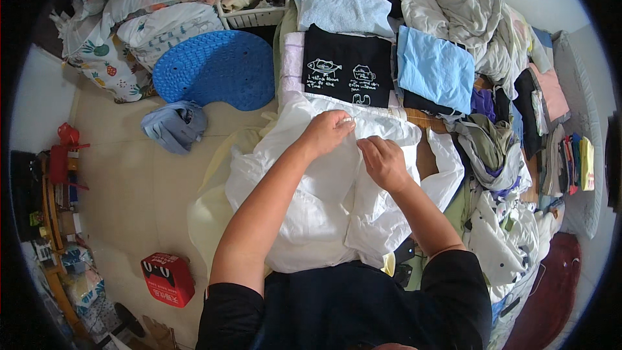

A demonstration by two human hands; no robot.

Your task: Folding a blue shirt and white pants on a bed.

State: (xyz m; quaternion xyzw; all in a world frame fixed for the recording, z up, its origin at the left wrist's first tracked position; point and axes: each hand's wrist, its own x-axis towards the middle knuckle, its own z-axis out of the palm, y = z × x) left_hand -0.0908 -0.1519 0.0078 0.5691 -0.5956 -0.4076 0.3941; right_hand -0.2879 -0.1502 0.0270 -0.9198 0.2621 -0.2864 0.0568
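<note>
A thin white shirt lies spread out in front of me, its lower part reaching my body and one sleeve stretching off to the right. Near the top of its front opening, my left hand pinches the cloth between thumb and fingers. Just to the right and slightly nearer, my right hand is closed in a pinch on the other side of the opening. A small gap separates the two hands. Beyond the shirt lies a folded black T-shirt with a white print, beside a folded light blue garment.
A blue textured board lies at the far left, with a crumpled grey-blue garment on the floor before it. Heaped clothes line the right side. A red box stands on the floor at the near left.
</note>
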